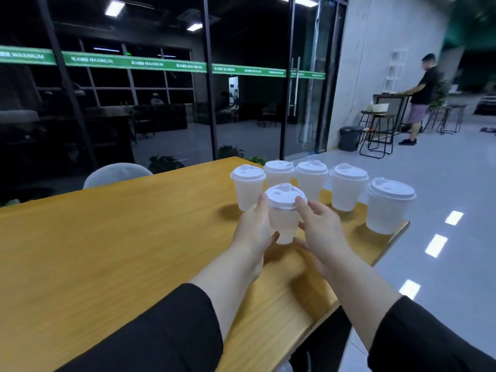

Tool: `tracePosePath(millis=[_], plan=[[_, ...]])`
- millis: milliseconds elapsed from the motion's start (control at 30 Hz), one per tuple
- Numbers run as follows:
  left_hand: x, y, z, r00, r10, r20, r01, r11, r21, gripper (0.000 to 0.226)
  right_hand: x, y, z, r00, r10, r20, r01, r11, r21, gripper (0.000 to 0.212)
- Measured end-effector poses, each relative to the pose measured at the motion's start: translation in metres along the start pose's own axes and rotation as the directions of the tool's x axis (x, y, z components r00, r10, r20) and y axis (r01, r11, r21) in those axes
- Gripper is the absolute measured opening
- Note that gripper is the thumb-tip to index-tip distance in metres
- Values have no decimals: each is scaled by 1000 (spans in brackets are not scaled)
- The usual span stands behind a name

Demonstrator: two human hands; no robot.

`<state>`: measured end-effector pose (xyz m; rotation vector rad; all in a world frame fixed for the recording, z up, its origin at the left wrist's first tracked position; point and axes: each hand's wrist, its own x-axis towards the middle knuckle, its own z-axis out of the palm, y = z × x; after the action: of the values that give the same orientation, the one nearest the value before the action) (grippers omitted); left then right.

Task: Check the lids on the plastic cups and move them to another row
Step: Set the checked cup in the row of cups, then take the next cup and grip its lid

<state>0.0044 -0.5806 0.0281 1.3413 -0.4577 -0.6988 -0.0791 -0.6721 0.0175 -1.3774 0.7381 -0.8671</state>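
Observation:
A translucent plastic cup [284, 224] with a white lid [285, 196] stands in front of a row of several lidded cups [346, 187] on the wooden table [120, 237]. My left hand [253, 228] grips the cup's left side, its forefinger up at the lid's rim. My right hand [322, 229] grips the right side, with a fingertip on the lid's edge. The cup's base sits between my thumbs, close to the tabletop. The row behind curves from the leftmost cup [247, 187] to the largest-looking cup [387, 205] near the table's right edge.
The table's right edge [389, 251] drops to a glossy floor. A pale chair back [118, 174] stands at the far side. Glass walls lie behind. A person [421, 98] stands at a high table with stools and a bin [349, 138] far right.

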Motion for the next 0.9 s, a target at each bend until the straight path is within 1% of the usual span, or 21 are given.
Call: tracePosePath(millis=[33,100,167,300,400,433,500,600,667,733,800,900], plan=[[7,1,5,1000,-2,-15,2,1000,-13,37,9,-2,-1,998,58,-13,-58,998,23,30],[22,3,12,997,-24,-67,24,1000,2,38,23,-7,-2,989,147,-28,-145,988,47,21],[35,5,18,994,-51,-95,55,998,43,42,37,-12,-2,984,176,-35,-174,984,36,21],[56,9,27,995,-91,-49,92,996,17,51,60,-19,-5,977,200,-68,-203,979,-36,27],[59,13,33,997,-83,-7,83,997,-8,44,71,-19,-8,978,195,-72,-198,980,-35,31],[58,13,34,997,-82,0,82,996,-29,43,72,-18,-10,978,195,-69,-197,980,-21,34],[54,11,32,998,-63,-8,62,997,-49,38,69,-11,-13,977,201,-68,-199,979,40,34],[42,3,18,999,-21,-41,20,1000,-23,44,53,-2,-9,976,196,-94,-180,971,158,33],[31,1,2,996,2,-90,-3,1000,-11,47,38,-3,2,979,194,-55,-179,962,209,30],[17,5,-21,987,30,-159,-31,999,-6,46,21,-6,20,982,188,28,-189,957,221,30],[-5,15,-54,970,70,-234,-64,997,30,46,1,-12,44,973,181,140,-206,959,194,33],[-46,35,-119,924,136,-356,-113,990,85,46,-35,-20,94,930,160,331,-209,971,120,35]])
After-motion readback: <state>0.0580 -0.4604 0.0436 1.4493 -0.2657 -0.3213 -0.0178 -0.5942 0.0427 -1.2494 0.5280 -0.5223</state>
